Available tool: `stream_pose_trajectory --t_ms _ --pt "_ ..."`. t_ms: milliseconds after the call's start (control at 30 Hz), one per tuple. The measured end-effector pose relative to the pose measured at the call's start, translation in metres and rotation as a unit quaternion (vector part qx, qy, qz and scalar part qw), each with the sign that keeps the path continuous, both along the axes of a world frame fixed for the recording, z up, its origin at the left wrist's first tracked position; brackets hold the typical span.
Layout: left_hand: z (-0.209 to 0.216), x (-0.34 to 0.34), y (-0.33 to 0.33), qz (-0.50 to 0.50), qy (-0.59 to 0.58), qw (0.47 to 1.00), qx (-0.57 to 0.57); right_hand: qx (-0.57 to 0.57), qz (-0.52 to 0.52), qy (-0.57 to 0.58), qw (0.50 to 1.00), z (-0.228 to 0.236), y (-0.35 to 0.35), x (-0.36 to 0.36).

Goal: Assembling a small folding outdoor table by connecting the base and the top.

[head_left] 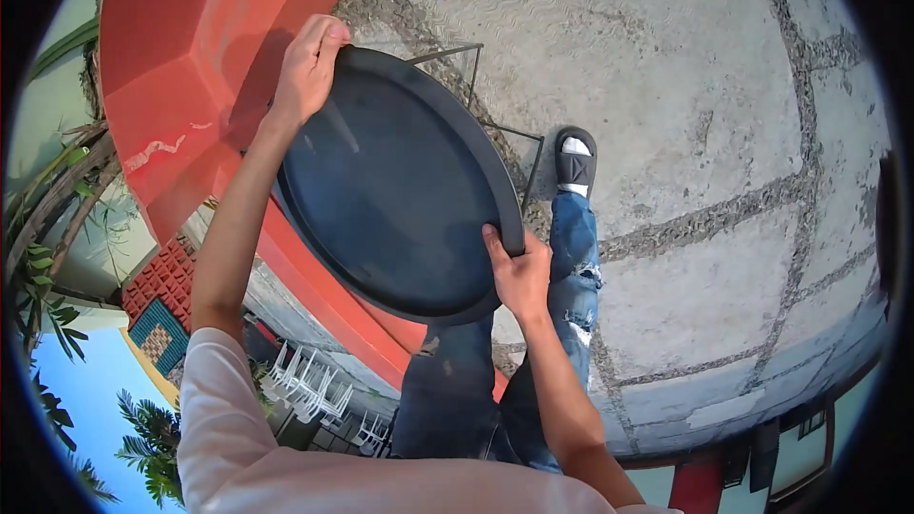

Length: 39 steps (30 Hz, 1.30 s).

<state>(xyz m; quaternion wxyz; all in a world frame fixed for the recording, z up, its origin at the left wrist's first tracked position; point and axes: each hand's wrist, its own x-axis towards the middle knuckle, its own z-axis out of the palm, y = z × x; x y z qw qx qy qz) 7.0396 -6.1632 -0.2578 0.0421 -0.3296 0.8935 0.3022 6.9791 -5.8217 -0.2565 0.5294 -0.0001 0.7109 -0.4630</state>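
Tray (400, 181), dark, rounded, raised-rimmed

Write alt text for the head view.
A person's left hand and right hand hold a dark, rimmed tray by its edge. Beyond it show a thin frame, a red-orange ledge and pale paving.

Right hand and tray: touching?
Touching. The head view shows the right hand gripping the tray by its rim, thumb on the inner side.
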Motion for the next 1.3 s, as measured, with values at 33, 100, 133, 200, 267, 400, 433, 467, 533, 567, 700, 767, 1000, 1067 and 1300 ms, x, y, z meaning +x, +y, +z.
stream_pose_trajectory --t_ms 33,100,133,200,267,400,433,467,533,567,700,767,1000,1067,1300 --pt "-0.001 0.027 0.001 0.027 0.037 0.996 -0.081 0.009 0.022 0.005 1.0 -0.004 -0.004 -0.007" --pt "0.003 0.089 0.011 0.124 0.035 0.978 -0.164 0.02 0.035 0.021 0.999 -0.023 -0.008 -0.015" --pt "0.003 0.131 0.02 0.214 0.018 0.959 -0.184 0.01 0.053 0.031 0.998 -0.02 -0.014 -0.026" --pt "-0.005 0.209 0.051 0.418 -0.006 0.898 -0.136 -0.03 0.023 0.003 0.999 -0.024 -0.024 -0.033" --pt "-0.003 0.254 0.101 0.607 0.035 0.791 0.067 -0.029 0.034 -0.002 0.999 -0.033 -0.029 -0.045" --pt "-0.007 0.312 0.188 0.62 0.182 0.702 0.301 -0.054 0.004 -0.057 0.997 -0.035 -0.057 -0.063" --pt "-0.007 0.308 0.208 0.651 0.233 0.667 0.277 -0.056 0.021 -0.057 0.997 -0.035 -0.065 -0.067" --pt "-0.003 0.302 0.224 0.68 0.279 0.629 0.253 -0.018 0.041 -0.035 0.998 -0.031 -0.074 -0.073" --pt "0.001 0.296 0.244 0.695 0.306 0.602 0.247 -0.033 0.078 -0.023 0.996 -0.033 -0.087 -0.081" --pt "0.004 0.293 0.255 0.704 0.326 0.581 0.246 -0.037 0.111 -0.015 0.993 -0.035 -0.094 -0.085" --pt "-0.015 0.298 0.277 0.699 0.372 0.546 0.274 -0.014 0.186 -0.007 0.982 -0.041 -0.123 -0.087" --pt "-0.026 0.3 0.285 0.715 0.375 0.517 0.285 -0.001 0.206 -0.018 0.978 -0.049 -0.135 -0.087" --pt "-0.045 0.308 0.332 0.724 0.437 0.465 0.26 0.022 0.27 -0.045 0.962 -0.048 -0.131 -0.073" --pt "-0.057 0.313 0.347 0.728 0.446 0.47 0.226 0.031 0.258 -0.043 0.965 -0.053 -0.12 -0.065" --pt "-0.048 0.28 0.364 0.787 0.413 0.338 0.31 0.013 0.246 -0.004 0.969 -0.066 -0.107 -0.063"
